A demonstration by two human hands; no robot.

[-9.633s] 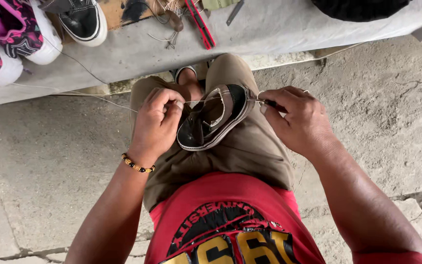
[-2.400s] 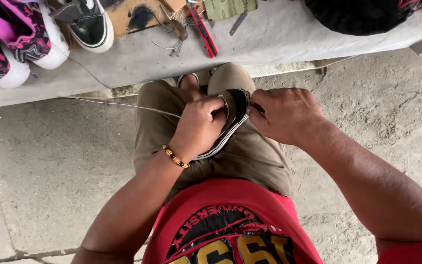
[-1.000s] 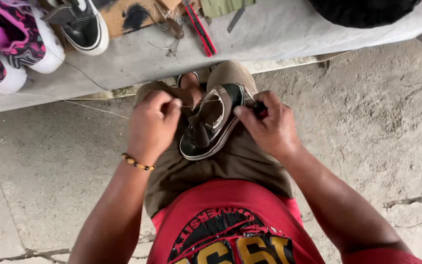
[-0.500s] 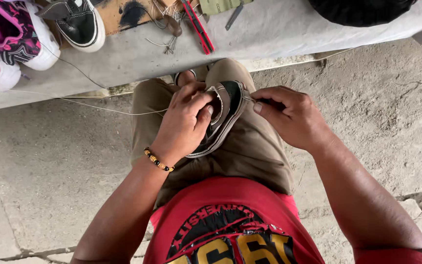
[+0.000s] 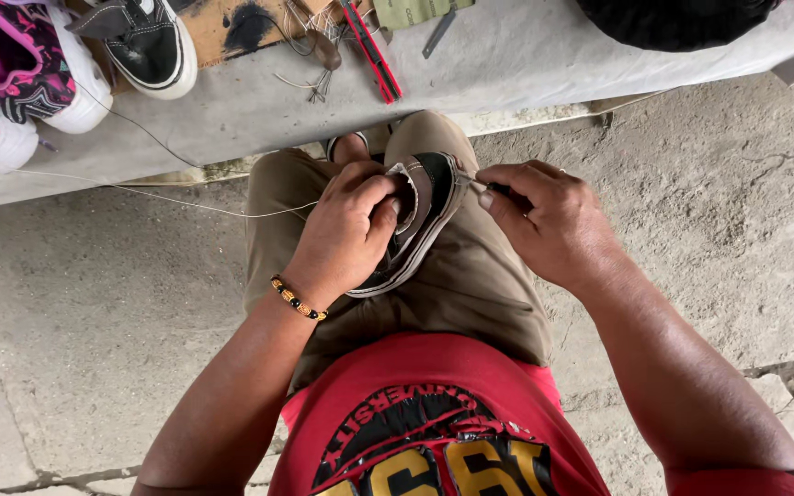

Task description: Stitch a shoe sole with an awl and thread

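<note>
I see the left hand (image 5: 342,234) closed over a small black shoe with a pale sole (image 5: 420,216), fingers curled across its opening and thumb side pressing it down onto the lap, against the khaki trousers (image 5: 470,285). The shoe lies tilted on its side between the two thighs, toe end pointing away from the body, its sole edge facing the right hand. A beaded bracelet (image 5: 298,298) of orange and dark beads sits on the left wrist. My right hand (image 5: 544,220) is pinched shut around a thin metal tool, probably an awl or needle (image 5: 472,182), whose tip touches the rim of the shoe near the sole; its handle is buried in the fist, so I cannot tell its shape. A pale thread (image 5: 167,197) runs from the shoe area out to the left, taut above the concrete floor (image 5: 94,349). Ahead of the knees, a grey raised slab (image 5: 526,64) carries a black-and-white sneaker (image 5: 149,46), pink patterned shoes (image 5: 20,73) at the left edge, a red-handled cutter (image 5: 374,50) and a loose tangle of thread and small tools beside it.
</note>
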